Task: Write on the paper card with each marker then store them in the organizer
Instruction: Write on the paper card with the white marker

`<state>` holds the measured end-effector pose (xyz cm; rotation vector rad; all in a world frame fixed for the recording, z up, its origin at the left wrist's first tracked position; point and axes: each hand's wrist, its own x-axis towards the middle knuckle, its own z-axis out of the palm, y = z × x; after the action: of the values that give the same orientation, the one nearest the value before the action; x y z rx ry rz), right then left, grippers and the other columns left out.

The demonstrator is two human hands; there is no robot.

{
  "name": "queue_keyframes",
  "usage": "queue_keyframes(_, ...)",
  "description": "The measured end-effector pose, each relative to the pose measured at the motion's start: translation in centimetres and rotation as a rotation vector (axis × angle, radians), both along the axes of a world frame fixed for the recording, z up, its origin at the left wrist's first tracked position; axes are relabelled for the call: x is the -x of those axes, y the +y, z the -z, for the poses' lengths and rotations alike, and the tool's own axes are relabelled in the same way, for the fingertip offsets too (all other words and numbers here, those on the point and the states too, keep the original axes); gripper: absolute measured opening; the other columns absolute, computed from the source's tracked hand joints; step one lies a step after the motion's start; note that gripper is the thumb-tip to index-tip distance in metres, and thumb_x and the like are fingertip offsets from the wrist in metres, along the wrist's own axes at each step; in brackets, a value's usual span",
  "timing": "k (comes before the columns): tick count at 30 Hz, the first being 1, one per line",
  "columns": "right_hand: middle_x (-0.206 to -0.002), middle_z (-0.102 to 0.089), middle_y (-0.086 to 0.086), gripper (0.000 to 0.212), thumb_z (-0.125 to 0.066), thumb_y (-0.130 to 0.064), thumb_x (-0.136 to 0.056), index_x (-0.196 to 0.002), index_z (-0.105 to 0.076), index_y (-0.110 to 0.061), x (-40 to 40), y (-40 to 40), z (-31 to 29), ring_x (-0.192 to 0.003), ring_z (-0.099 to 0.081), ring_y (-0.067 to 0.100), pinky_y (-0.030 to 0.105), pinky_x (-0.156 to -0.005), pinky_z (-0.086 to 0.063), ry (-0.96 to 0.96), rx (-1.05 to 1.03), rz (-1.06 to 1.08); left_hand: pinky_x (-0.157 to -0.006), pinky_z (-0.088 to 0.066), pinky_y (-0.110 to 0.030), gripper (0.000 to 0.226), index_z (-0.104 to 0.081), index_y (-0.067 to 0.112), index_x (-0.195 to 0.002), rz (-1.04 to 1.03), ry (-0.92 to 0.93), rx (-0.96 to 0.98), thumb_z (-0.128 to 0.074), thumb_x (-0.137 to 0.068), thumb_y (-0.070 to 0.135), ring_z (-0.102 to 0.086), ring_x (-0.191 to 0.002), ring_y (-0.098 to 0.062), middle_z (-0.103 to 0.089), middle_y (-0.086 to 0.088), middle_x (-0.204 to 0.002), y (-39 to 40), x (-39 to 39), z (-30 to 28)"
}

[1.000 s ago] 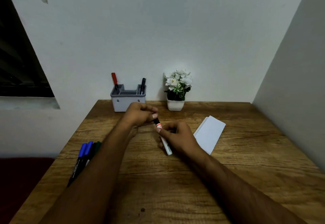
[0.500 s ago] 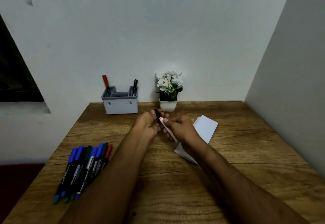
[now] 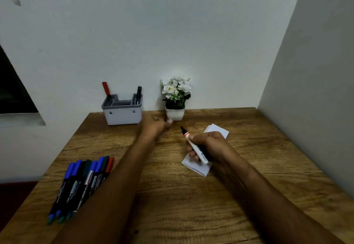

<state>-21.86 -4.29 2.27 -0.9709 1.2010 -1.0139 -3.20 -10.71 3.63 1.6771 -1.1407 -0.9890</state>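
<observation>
A wood-grain tabletop point(image 3: 172, 201) fills a white-walled corner. Spare markers point(image 3: 82, 184) lie left of the card point(image 3: 201, 169). Over the card, the right hand point(image 3: 208, 146) grips an uncapped white marker point(image 3: 195, 148); its print is unreadable. The left hand point(image 3: 153, 128) is blurred, its grip unclear. Beyond stands the organizer point(image 3: 122, 115).

White marker point(image 3: 197, 149) uncapped, tilted over folded paper card point(image 3: 195, 168); organizer point(image 3: 122, 116) at wall.
</observation>
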Motion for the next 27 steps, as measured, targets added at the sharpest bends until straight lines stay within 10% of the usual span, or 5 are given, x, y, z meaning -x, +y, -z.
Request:
queue_keyframes(4, -0.102, -0.076, 0.027, 0.024, -0.074, -0.003, -0.093, -0.116, -0.070, -0.003, 1.1, -0.1, -1.0, -0.063, -0.071, 0.031, 0.033, -0.052, -0.058, -0.088, 0.123, 0.035, -0.071, -0.055, -0.033, 0.035, -0.063, 0.021, -0.075, 0.014, -0.699, 0.005, -0.083, -0.069, 0.049, -0.065, -0.082, -0.021, -0.069, -0.002, -0.084, 0.5, -0.1, 1.7)
queue_keyframes(11, -0.110, -0.073, 0.023, 0.034, -0.042, 0.004, -0.107, -0.126, -0.069, -0.003, 2.8, -0.9, -1.6, -0.080, -0.078, 0.032, 0.036, -0.069, -0.066, -0.276, 0.197, 0.054, -0.078, -0.054, -0.038, 0.037, -0.067, 0.017, -0.092, 0.072, -0.925, 0.209, -0.076, -0.077, 0.050, -0.061, -0.091, -0.021, -0.067, -0.002, -0.095, 1.4, -0.2, 3.0)
queue_keyframes(18, -0.099, -0.079, 0.018, 0.019, -0.056, 0.001, -0.103, -0.119, -0.066, -0.001, 4.1, -1.3, -0.6, -0.086, -0.078, 0.027, 0.034, -0.072, -0.066, -0.220, 0.297, 0.131, -0.078, -0.045, -0.006, 0.037, -0.073, 0.019, -0.110, 0.617, -0.656, 0.475, -0.083, -0.074, 0.015, -0.063, -0.094, -0.001, -0.070, 0.008, -0.106, 1.7, 2.3, 2.1)
queue_keyframes(27, -0.085, -0.080, 0.011, 0.005, -0.076, -0.005, -0.091, -0.096, -0.076, -0.004, 5.2, -0.8, 1.4, -0.081, -0.077, 0.026, 0.031, -0.066, -0.062, 0.310, 0.463, 0.087, -0.103, -0.045, -0.026, 0.051, -0.064, 0.025, -0.127, 0.739, -0.632, 0.407, -0.080, -0.078, 0.027, -0.054, -0.118, -0.003, -0.063, 0.013, -0.128, 1.9, 2.5, 4.5)
